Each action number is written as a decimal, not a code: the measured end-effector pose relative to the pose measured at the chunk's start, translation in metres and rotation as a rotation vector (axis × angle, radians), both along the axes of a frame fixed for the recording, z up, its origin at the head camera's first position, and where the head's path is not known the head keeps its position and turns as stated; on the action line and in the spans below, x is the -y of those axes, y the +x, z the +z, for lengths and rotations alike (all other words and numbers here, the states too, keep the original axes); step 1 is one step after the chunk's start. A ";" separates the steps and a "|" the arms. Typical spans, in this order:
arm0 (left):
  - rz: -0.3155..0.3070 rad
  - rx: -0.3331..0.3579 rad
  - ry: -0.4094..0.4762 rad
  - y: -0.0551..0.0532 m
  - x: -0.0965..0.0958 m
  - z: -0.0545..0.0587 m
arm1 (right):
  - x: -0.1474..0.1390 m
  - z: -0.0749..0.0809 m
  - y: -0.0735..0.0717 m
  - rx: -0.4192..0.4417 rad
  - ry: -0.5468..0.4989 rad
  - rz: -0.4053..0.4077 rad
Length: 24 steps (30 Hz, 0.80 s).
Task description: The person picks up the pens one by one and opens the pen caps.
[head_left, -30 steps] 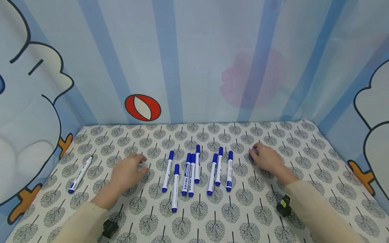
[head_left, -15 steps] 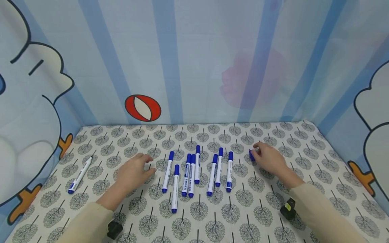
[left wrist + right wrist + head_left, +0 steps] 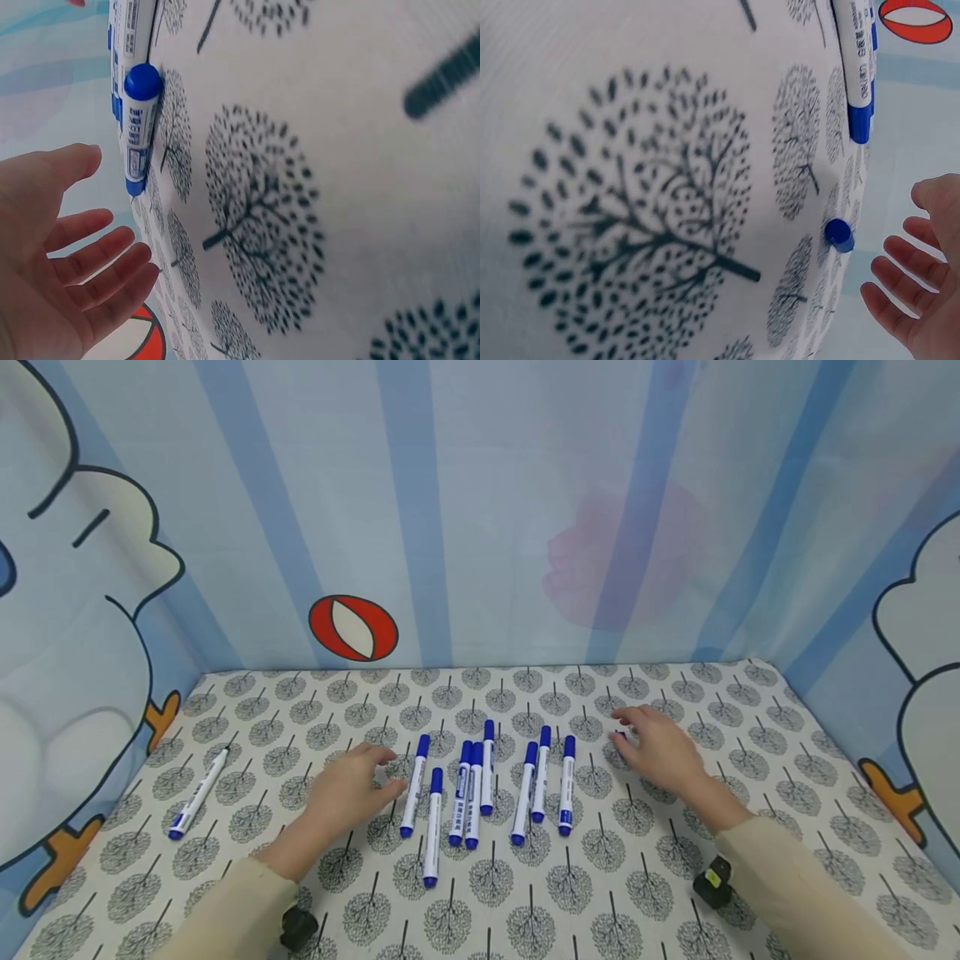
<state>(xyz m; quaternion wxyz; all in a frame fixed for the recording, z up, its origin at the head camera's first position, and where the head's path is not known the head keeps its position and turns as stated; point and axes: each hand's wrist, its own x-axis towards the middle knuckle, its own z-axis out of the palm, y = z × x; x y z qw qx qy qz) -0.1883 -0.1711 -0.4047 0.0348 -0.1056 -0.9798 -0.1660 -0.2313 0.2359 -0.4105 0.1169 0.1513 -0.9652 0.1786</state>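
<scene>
My left hand (image 3: 348, 789) is open just left of a blue-capped whiteboard marker (image 3: 416, 785), its fingertips close to the barrel. The left wrist view shows its fingers spread and holding nothing, a whiteboard marker (image 3: 140, 127) beyond the thumb. My right hand (image 3: 660, 750) is also open, with a loose blue marker cap (image 3: 838, 235) on the cloth by its fingers. In the head view the hand partly hides this cap. An uncapped whiteboard marker (image 3: 198, 793) lies far to the left, its tip pointing away.
Several capped whiteboard markers lie between the hands, including a nearer one (image 3: 432, 827), a touching pair (image 3: 466, 793) and a rightmost one (image 3: 566, 785). The tree-patterned cloth (image 3: 570, 910) covers the table. A printed curtain (image 3: 495, 527) stands behind and at both sides.
My left hand has moved right, up to the leftmost capped marker. My right hand's fingers have spread off the blue cap, which stays on the cloth. The markers have not moved.
</scene>
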 end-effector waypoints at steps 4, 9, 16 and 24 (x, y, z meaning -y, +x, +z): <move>-0.010 0.005 -0.001 -0.001 -0.005 -0.001 | 0.008 0.004 0.002 -0.020 0.012 0.030; -0.014 0.012 -0.012 -0.004 -0.011 -0.007 | 0.018 0.008 0.006 -0.038 0.016 0.054; 0.017 0.028 -0.014 -0.003 -0.022 -0.005 | 0.029 0.014 0.011 -0.058 0.017 0.071; 0.043 0.092 0.001 -0.003 -0.030 -0.006 | 0.034 0.014 0.014 -0.124 0.009 0.101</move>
